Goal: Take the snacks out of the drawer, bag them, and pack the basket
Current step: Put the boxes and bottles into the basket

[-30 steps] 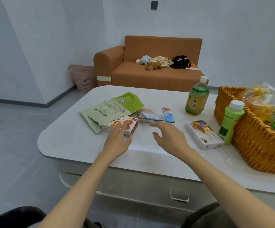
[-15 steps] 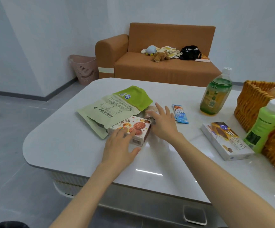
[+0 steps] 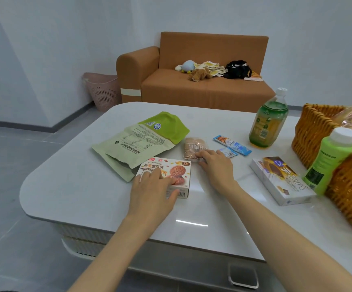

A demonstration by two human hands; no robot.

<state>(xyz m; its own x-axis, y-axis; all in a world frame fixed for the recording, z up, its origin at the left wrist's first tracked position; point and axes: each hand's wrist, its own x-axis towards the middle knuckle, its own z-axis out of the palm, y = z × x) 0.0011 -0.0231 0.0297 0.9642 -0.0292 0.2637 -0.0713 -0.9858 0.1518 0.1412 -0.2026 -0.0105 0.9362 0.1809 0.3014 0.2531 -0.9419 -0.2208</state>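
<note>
On the glossy white table, two pale green flat paper pouches lie overlapped just left of and behind the white cardboard cookie box, touching it. The left hand rests on that box, fingers nearly straight on its top and thumb against its near end. Behind the box's right corner lies a small brown plastic-wrapped snack packet. The right hand curls its fingertips round the packet's near end. Right of the box are two blue foil sachets, a green tea bottle and a flat white chocolate box. Farthest right, a lime-green plastic bottle stands against the woven wicker basket.
</note>
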